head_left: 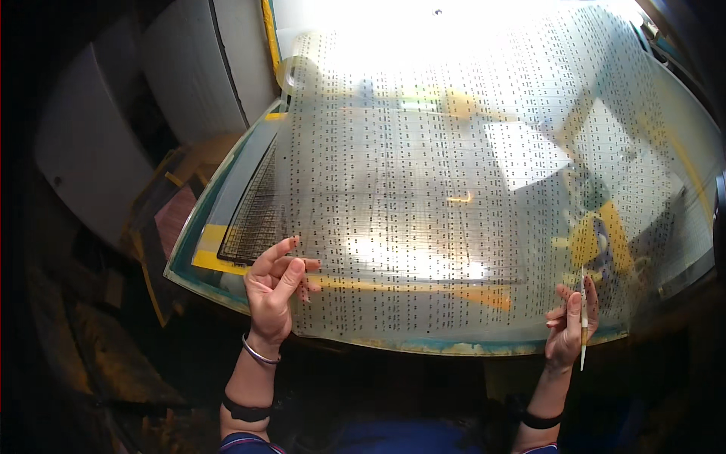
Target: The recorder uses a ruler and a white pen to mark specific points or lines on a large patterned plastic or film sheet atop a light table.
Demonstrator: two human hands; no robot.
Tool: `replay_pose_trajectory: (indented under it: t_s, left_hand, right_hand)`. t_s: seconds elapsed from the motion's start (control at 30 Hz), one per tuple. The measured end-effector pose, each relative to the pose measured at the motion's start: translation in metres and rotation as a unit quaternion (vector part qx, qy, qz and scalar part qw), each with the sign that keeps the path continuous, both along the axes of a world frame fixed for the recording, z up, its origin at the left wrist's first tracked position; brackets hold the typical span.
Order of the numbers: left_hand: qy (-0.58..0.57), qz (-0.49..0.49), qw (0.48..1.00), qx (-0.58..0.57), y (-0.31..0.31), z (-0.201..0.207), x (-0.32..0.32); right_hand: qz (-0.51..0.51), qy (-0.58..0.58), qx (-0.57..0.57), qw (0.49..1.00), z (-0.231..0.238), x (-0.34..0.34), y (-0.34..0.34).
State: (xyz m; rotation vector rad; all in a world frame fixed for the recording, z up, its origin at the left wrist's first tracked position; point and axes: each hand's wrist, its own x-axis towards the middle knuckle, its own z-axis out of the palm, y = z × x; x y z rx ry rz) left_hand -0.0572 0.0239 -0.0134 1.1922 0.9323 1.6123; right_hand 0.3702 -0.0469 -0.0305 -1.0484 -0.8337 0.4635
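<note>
A large clear film sheet (423, 174) printed with rows of small black marks spreads across the view. My left hand (272, 291) is closed at its left edge, thumb in front, with some fingertips showing through the film. At the lower right, my right hand (567, 325) grips a slim, white, pen-like tool (583, 333) with a brownish section; I cannot tell its exact kind. The tool stands nearly upright between thumb and fingers. Marks overlap the right fingers, which appear behind the film's lower edge; whether they also pinch it is unclear.
Beneath the film lies a table with a worn, pale edge (363, 345). A dark grid sheet (253, 212) and yellow strips (215, 250) lie at its left. A tape roll (296, 75) shows at the far left corner. White cabinets (185, 60) stand beyond, and strong light glares from the back.
</note>
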Motion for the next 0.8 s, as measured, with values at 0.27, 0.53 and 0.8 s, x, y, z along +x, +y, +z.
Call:
replay_pose_trajectory:
  t_s: [0.27, 0.53, 0.8]
  left_hand:
    - [-0.015, -0.008, 1.000, 0.015, 0.001, 0.005, 0.002]
    - [-0.016, -0.007, 1.000, 0.007, -0.001, 0.003, 0.000]
    - [-0.032, -0.020, 0.999, 0.020, 0.000, 0.001, -0.001]
  right_hand:
    - [-0.013, -0.017, 0.002, 1.000, -0.003, 0.005, 0.000]
    - [-0.033, 0.004, 0.016, 0.999, -0.006, 0.005, 0.003]
    - [-0.005, -0.001, 0.044, 0.999, -0.015, 0.015, 0.005]
